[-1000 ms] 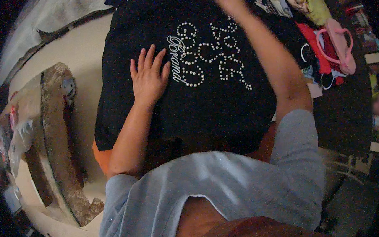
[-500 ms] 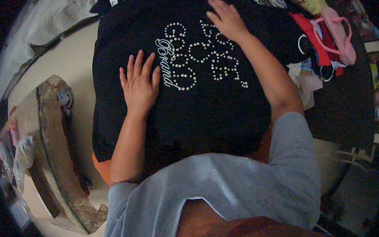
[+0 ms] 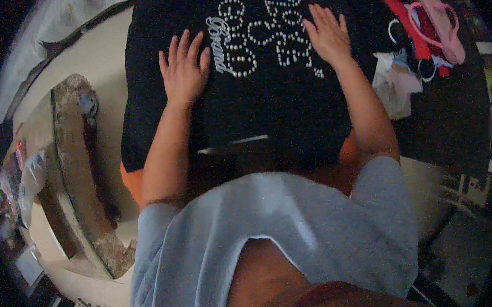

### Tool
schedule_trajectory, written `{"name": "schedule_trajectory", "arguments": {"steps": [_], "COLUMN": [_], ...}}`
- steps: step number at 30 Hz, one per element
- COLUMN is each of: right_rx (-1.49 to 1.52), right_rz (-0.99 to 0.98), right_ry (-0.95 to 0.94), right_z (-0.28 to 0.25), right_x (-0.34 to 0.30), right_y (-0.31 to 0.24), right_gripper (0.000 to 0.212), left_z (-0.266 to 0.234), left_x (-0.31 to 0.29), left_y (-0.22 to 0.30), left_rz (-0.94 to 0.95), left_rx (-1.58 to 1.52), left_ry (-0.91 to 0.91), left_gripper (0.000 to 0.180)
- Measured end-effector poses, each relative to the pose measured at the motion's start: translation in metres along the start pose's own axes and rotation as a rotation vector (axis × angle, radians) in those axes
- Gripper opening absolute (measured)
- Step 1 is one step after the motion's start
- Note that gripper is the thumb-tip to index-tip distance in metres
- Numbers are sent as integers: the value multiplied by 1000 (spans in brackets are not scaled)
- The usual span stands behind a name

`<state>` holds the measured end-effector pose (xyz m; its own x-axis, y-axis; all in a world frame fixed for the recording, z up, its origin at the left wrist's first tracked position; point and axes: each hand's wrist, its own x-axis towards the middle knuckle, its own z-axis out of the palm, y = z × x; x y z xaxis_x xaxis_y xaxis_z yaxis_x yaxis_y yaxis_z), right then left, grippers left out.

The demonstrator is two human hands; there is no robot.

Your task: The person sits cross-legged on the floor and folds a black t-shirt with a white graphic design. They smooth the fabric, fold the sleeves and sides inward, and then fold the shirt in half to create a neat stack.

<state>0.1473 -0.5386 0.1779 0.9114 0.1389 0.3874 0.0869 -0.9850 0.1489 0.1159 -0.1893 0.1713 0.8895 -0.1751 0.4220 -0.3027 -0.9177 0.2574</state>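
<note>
A black garment (image 3: 243,111) with white beaded lettering is spread in front of me, and its near edge lies over my lap. Palm down, my left hand (image 3: 183,73) rests on the cloth left of the lettering, fingers spread. My right hand (image 3: 329,38) lies on the same cloth, just right of the beads, with its fingers stretched out and the thumb apart. Neither hand grips anything. A thin white strip shows on the cloth near my lap.
At the far right are a pink item with loop straps (image 3: 444,26), red cloth (image 3: 412,22) and pale papers or cloth (image 3: 394,82). A brown textured piece of furniture (image 3: 72,164) stands at the left. Grey fabric (image 3: 58,38) covers something at the far left.
My right hand has come nearer to me and moved right, off the far end of the lettering. The lettering sits higher in view, as do the surroundings. My left hand remains flat beside it.
</note>
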Motion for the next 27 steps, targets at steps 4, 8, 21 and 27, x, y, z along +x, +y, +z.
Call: {"name": "schedule_trajectory", "arguments": {"steps": [4,8,21,27], "right_rx": [-170,-177,248,961], "right_rz": [115,99,529,907], "right_ry": [7,130,-154,-28], "right_z": [-12,-33,-105,-137], "right_x": [-26,-66,-246,-239], "right_y": [32,49,-51,-72], "right_gripper": [56,56,63,51], "left_z": [11,-21,-81,-117], "left_x": [-5,-35,-147,-135], "left_y": [-21,-51,-201,-176], "left_rz": [141,181,-754,-853], "left_rx": [80,116,-469,-1213], "left_ry": [-21,-109,-531,-158], "left_gripper": [49,51,44,53]}}
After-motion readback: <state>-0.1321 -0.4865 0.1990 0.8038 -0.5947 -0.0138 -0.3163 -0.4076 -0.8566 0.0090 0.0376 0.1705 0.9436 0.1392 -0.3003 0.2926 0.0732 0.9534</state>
